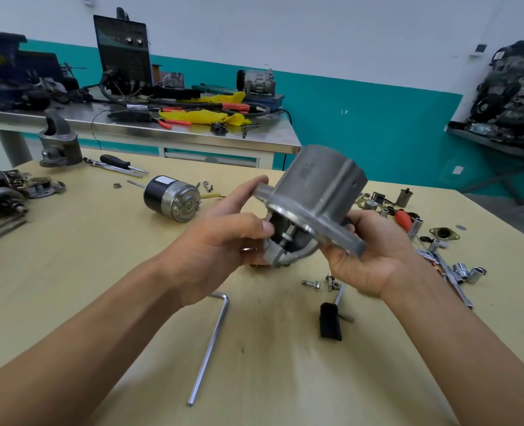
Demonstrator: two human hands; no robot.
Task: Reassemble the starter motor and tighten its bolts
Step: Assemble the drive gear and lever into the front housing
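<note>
A person's left hand (pixel 224 238) and right hand (pixel 371 259) both grip the starter motor housing (pixel 313 186) above the tabletop (pixel 270 379), its long axis tilted up and away; 2 bolts (pixel 311 283) lie beneath, nearer the right hand.

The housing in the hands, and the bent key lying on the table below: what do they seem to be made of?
The housing is probably cast aluminium, judging by its dull grey matte surface and thick flange. The bent key is likely plated steel, since it is bright, smooth and reflective.
</note>
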